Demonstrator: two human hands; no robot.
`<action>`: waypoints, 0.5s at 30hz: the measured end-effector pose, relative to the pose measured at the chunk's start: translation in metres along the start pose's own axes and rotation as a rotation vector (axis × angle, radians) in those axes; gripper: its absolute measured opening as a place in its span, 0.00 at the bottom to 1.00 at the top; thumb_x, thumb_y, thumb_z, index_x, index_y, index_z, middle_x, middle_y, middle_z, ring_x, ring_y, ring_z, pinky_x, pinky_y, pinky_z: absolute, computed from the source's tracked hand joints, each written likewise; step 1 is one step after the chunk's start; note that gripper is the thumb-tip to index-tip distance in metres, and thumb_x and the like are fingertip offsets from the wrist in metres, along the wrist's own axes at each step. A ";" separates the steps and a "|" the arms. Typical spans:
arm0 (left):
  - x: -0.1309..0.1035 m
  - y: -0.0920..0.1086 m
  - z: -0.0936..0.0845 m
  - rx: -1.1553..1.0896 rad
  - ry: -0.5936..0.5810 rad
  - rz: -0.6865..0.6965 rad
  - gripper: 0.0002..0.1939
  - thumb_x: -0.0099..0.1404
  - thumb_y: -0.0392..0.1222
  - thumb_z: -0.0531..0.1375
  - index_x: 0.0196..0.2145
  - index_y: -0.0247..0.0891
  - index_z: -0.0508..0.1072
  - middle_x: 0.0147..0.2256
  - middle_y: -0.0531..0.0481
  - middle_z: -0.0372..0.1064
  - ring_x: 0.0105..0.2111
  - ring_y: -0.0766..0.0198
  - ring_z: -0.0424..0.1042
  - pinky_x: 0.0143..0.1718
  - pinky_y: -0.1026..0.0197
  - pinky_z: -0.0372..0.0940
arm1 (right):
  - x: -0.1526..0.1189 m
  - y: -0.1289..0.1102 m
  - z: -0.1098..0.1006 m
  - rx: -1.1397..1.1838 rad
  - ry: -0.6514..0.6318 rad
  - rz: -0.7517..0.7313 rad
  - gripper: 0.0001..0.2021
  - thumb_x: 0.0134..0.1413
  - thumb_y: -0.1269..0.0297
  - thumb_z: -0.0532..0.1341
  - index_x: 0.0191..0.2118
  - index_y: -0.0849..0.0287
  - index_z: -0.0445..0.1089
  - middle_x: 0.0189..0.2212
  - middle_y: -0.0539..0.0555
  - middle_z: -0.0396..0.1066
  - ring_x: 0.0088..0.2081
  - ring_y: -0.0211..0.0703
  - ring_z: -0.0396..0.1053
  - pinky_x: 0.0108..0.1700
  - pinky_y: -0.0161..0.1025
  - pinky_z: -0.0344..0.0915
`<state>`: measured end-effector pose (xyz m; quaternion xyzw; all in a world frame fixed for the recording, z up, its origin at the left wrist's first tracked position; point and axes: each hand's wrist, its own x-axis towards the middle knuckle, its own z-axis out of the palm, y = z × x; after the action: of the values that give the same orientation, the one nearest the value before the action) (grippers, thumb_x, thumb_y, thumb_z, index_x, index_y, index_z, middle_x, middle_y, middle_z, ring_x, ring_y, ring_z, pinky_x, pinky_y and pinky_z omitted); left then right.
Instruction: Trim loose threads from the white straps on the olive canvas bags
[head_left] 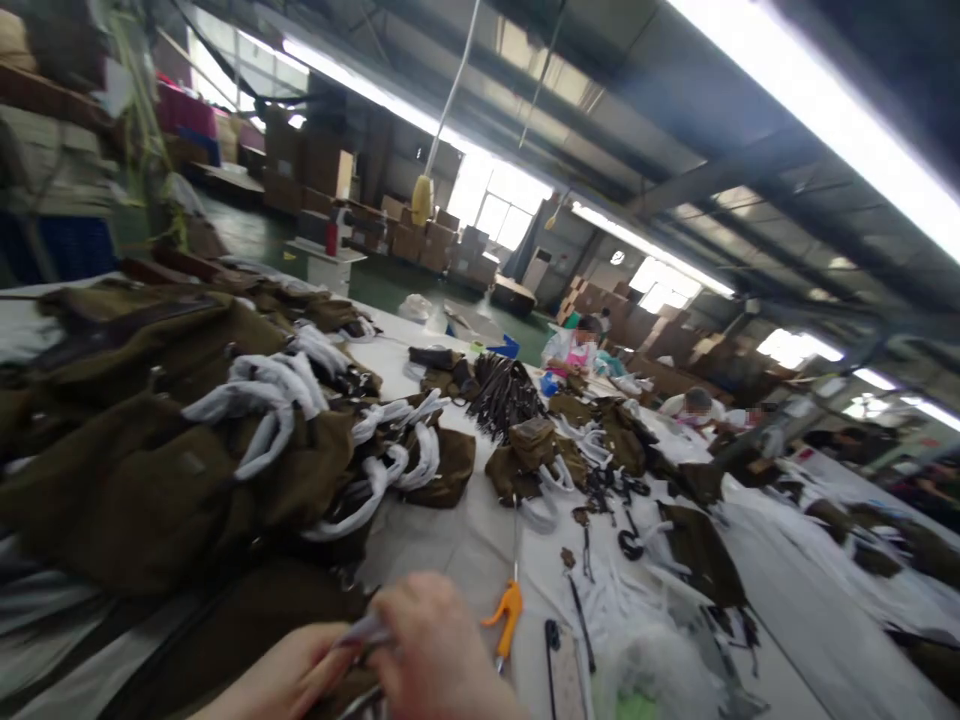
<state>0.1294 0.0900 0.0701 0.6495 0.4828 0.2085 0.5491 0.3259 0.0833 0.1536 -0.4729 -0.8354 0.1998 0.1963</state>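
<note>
A: Position of the pale, thin wrapped strap?
B: Bottom centre of the white worktop, pinched between both hands.
A: Pose?
B: Left hand at 8 o'clock of it, fingers clenched on it; right hand knuckles-up at 4 o'clock, gripping it too.
A: Counts?
B: One strap; one orange-handled scissors at 3 o'clock.

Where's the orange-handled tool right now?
In the head view, the orange-handled tool lies on the white table, low and just right of centre, beside the right hand and left of a dark phone-like slab.
</note>
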 end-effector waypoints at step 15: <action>-0.016 -0.019 0.001 -0.247 0.394 -0.364 0.40 0.46 0.83 0.38 0.15 0.42 0.61 0.20 0.46 0.65 0.28 0.54 0.67 0.38 0.54 0.64 | -0.015 -0.053 0.044 0.367 -0.419 0.097 0.11 0.57 0.66 0.61 0.46 0.55 0.70 0.32 0.49 0.76 0.33 0.41 0.73 0.34 0.32 0.62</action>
<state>0.1156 0.0745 0.0562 0.4273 0.6597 0.2857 0.5483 0.2721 0.0386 0.1418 -0.4173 -0.7841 0.4500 0.0920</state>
